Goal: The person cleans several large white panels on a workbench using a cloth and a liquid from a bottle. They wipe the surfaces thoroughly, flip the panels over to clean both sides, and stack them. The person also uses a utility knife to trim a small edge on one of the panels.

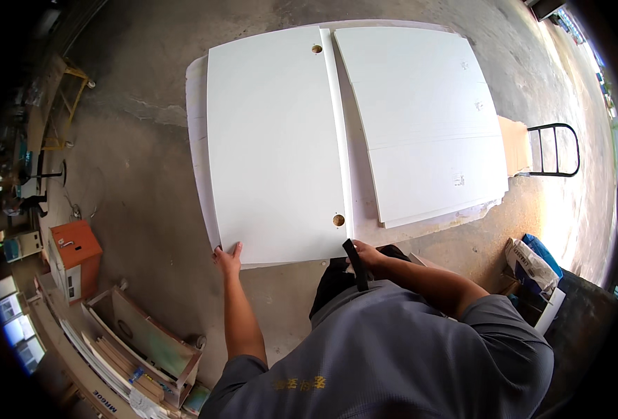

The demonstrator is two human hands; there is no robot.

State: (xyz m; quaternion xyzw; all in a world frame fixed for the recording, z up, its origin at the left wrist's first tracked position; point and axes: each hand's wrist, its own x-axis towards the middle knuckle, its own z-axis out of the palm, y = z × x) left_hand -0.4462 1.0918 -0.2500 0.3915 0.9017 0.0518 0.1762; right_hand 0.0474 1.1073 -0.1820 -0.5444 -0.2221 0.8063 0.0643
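A long white panel [274, 153] lies flat in front of me, with two round holes near its right edge. My left hand [228, 259] grips its near left corner, thumb on top and fingers beneath the edge. At the near right corner, my right hand [366, 256] is closed on the panel's edge, its fingers partly hidden behind a black strap [356, 264]. To the right lies a stack of white panels [428, 126], apart from the held one except near the far end, where the gap narrows. A pale sheet [199, 153] shows beneath them.
A black-railed cart [555, 150] with cardboard [515, 146] stands at the right. Sacks [532, 267] sit at the lower right. At the left are an orange box [75, 255], a yellow-framed cart [71, 105] and a wooden trolley [145, 335] beside stacked boards.
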